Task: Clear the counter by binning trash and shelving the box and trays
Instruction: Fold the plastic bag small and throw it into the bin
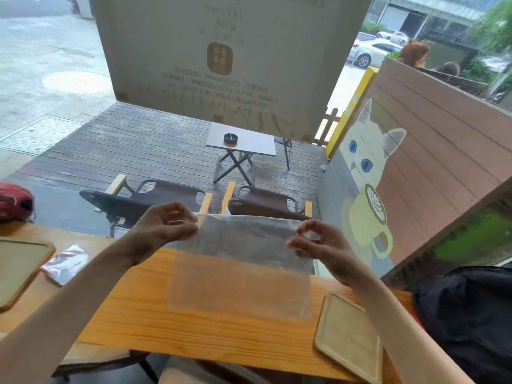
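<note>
A clear plastic bag (243, 270) hangs above the wooden counter (155, 311), held up by its top edge. My left hand (163, 227) pinches its upper left corner and my right hand (315, 245) pinches its upper right corner. A small wooden tray (350, 333) lies on the counter at the right, near the front edge. A larger wooden tray (19, 266) lies at the far left, partly cut off. Between the left tray and my left arm lies a small clear wrapper with red print (66, 263).
A window stands right behind the counter, with a large poster on the glass. A red bag (13, 200) sits at the far left end. A black bag (468, 317) fills the right end. A stool seat shows under the counter's front edge.
</note>
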